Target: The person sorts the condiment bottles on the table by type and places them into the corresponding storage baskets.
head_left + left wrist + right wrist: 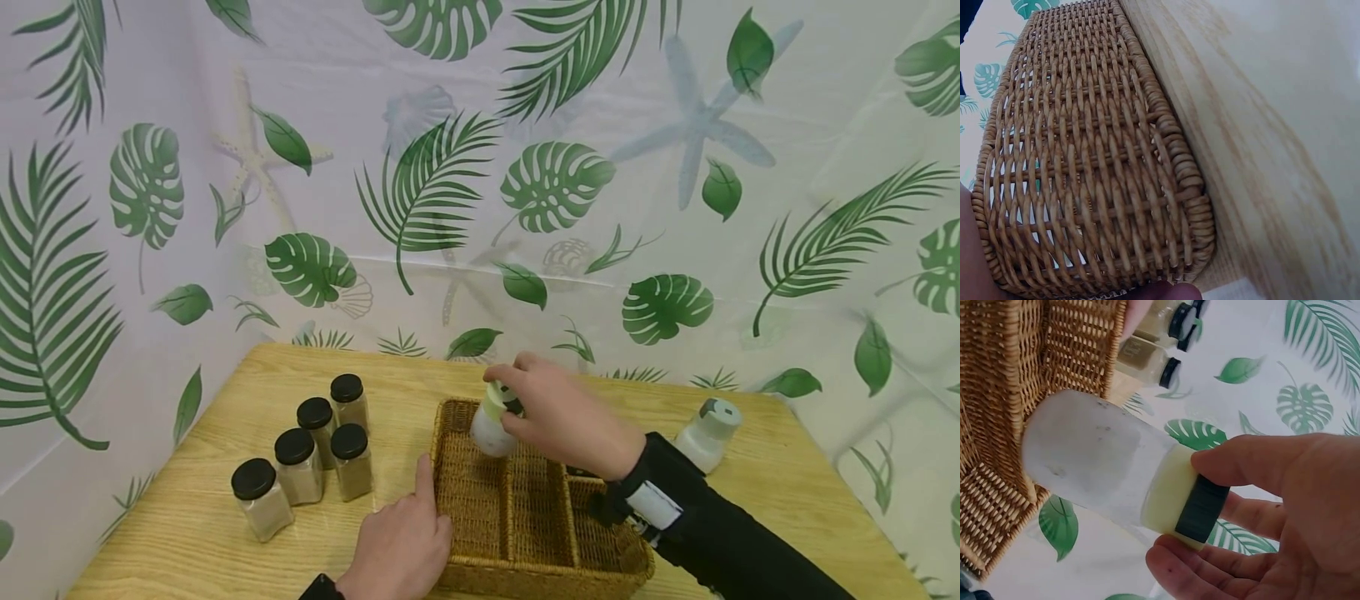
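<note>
My right hand point(512, 402) grips a frosted white bottle point(489, 427) by its pale yellow cap and holds it tilted over the back left compartment of a wicker basket point(448, 479). In the right wrist view the thumb and fingers point(1235, 465) pinch the cap point(1175, 490), with the bottle body point(1091, 462) beside the basket wall point(997, 394). My left hand point(416, 508) rests on the table by the basket's left front corner, its index finger straight along the wall. The left wrist view shows that woven wall point(1085, 156) close up and a fingertip point(1166, 292) at the bottom edge.
Several square jars with black lids point(315, 454) stand in a cluster left of the basket. A second white bottle point(708, 433) stands on the wooden table point(195, 517) to the right. A leaf-print curtain point(480, 167) closes off the back and sides.
</note>
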Available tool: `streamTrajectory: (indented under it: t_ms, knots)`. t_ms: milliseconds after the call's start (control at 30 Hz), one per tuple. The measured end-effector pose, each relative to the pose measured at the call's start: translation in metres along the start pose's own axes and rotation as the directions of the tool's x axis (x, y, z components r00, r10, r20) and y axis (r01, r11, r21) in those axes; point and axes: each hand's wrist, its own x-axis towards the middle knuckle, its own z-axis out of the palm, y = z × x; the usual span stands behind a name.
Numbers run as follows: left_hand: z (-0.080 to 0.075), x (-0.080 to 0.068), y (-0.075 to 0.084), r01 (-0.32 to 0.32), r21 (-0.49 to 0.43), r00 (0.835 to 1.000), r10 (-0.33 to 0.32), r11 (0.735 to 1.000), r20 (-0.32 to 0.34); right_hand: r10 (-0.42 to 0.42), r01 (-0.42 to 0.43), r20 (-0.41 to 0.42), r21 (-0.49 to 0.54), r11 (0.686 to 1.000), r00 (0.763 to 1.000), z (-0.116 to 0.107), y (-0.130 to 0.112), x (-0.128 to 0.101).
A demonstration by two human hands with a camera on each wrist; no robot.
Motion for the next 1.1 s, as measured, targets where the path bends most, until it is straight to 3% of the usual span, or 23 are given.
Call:
streamTrajectory:
  t_ms: [233, 633, 1100]
  knots:
    - [-0.001, -0.001, 0.002, 0.003, 0.004, 1.0, -0.003, 1.0, 0.009, -0.022, 0.022, 0.013, 0.01, 1.0, 1.0, 0.009, -0.001, 0.013]
    - [-0.001, 0.0, 0.001, 0.018, -0.033, 0.999, -0.017, 0.999, 0.05, -0.057, 0.055, 0.113, 0.021, 0.998, 0.992, 0.036, 0.003, 0.032]
    - [0.002, 0.001, 0.001, 0.028, -0.001, 0.999, -0.028, 1.0, 0.026, -0.034, 0.028, 0.171, 0.039, 0.999, 0.985, 0.063, 0.013, 0.034]
